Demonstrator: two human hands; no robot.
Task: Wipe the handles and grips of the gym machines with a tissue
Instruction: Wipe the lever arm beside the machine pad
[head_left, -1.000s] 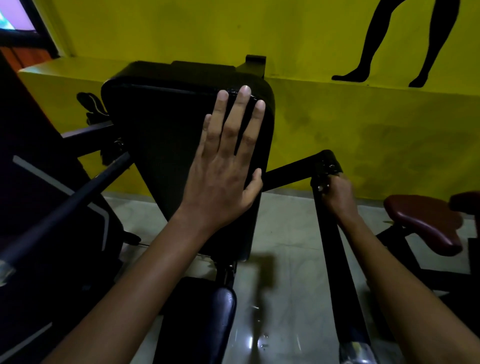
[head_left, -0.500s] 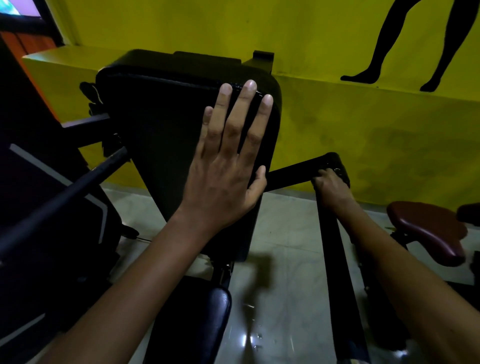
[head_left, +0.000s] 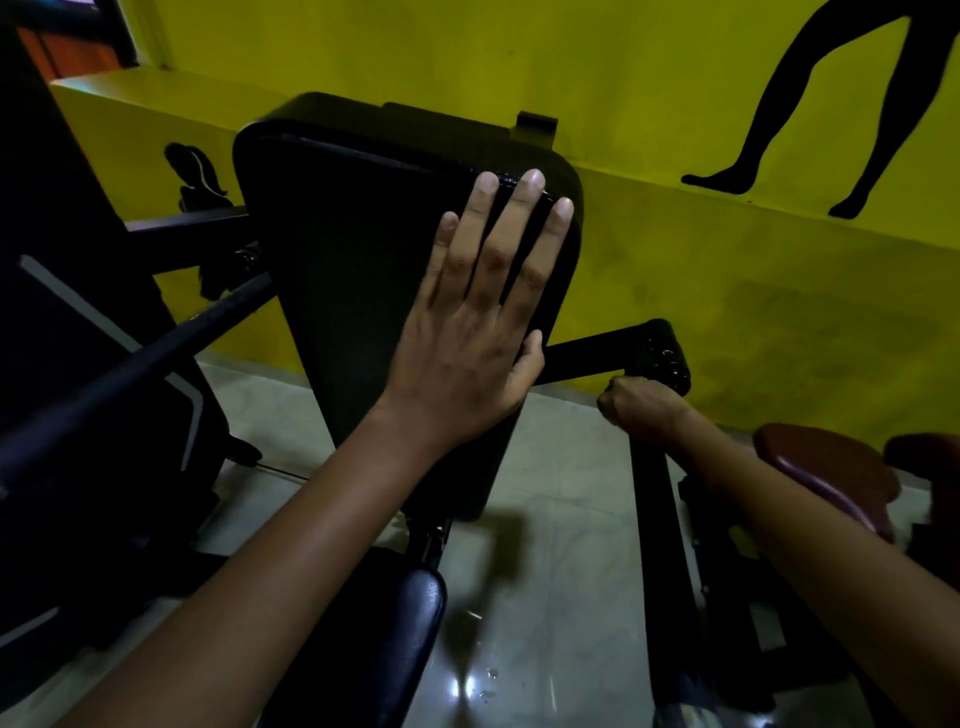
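The left hand (head_left: 467, 332) lay flat on the back pad (head_left: 363, 270), likely for bracing, while the right hand (head_left: 641, 410), beside it, gripped the handle bar (head_left: 657, 499); no tissue showed.

A yellow wall (head_left: 675, 291) fills the upper half of the frame, with a ledge running across it. At the upper right, a black silhouette of legs (head_left: 810, 98) is painted on the wall. A pale glossy floor (head_left: 550, 597) shows in the lower centre, catching small bright reflections. At the right edge sits a dark red padded seat (head_left: 826, 473). An orange-brown surface (head_left: 67, 57) shows at the upper left corner.
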